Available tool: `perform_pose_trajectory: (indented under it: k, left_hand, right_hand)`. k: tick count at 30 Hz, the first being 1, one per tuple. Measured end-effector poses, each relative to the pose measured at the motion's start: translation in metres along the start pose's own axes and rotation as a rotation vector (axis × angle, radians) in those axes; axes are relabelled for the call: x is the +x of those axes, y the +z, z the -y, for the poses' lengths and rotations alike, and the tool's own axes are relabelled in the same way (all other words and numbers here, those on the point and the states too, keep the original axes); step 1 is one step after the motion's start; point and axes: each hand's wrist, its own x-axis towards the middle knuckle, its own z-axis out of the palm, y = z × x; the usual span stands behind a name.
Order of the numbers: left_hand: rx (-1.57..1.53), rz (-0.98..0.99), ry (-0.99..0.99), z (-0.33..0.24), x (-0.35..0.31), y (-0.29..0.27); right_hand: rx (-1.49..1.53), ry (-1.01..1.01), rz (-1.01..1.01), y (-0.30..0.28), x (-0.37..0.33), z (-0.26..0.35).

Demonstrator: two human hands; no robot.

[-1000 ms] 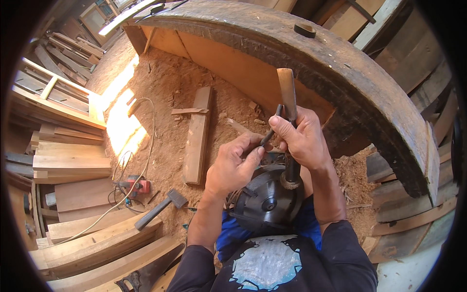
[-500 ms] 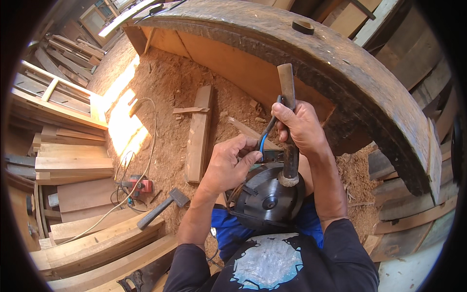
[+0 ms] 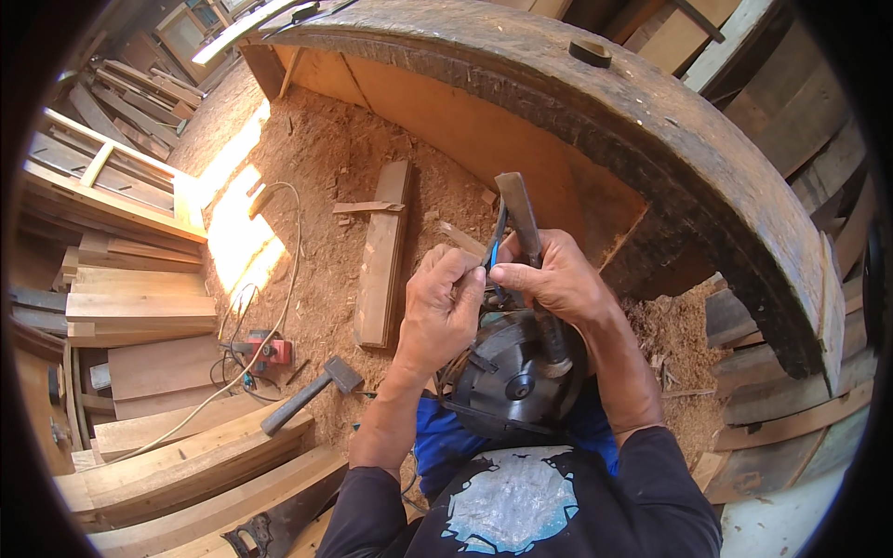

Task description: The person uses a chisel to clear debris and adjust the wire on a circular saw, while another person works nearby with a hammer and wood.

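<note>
My right hand (image 3: 556, 277) is closed round a chisel (image 3: 521, 214). Its broad flat blade points up and away, and the frayed butt of its handle points down toward my lap. A thin black-and-blue strip (image 3: 496, 249) runs beside the blade and between my hands. My left hand (image 3: 439, 299) pinches the strip close to my right thumb; the exact grip is partly hidden by the fingers. Below the hands, a round glossy black housing (image 3: 498, 391) with a central hub rests between my knees, the chisel's butt over it.
A large curved timber (image 3: 670, 130) arches ahead and to the right, a dark ring (image 3: 590, 53) on it. On the sawdust floor lie a board (image 3: 381, 256), a hammer (image 3: 312, 395) and a red power tool (image 3: 270, 350) with a cord. Stacked planks (image 3: 139, 302) stand left; a handsaw (image 3: 270, 535) lies near-left.
My right hand has come down and left with the chisel, whose blade now leans left. My left hand has risen slightly, and both hands are now closer together at the strip.
</note>
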Motion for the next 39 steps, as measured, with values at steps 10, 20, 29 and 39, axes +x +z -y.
perform_pose_trajectory:
  k: [10,20,29,39]
  left_hand:
    - [0.01,-0.114,0.131,0.0,-0.017,0.015]
    - [-0.269,-0.103,-0.042,0.006,-0.006,0.014]
    - [0.016,-0.094,0.142,0.001,-0.009,0.005]
    - [-0.144,-0.115,0.157,-0.002,-0.02,0.021]
  right_hand:
    - [0.066,-0.077,-0.006,0.013,-0.005,-0.014]
    - [0.057,-0.078,-0.059,0.017,-0.01,-0.009]
    - [0.074,-0.098,-0.033,0.024,-0.013,-0.005]
    - [0.07,-0.099,-0.053,0.02,-0.021,-0.007]
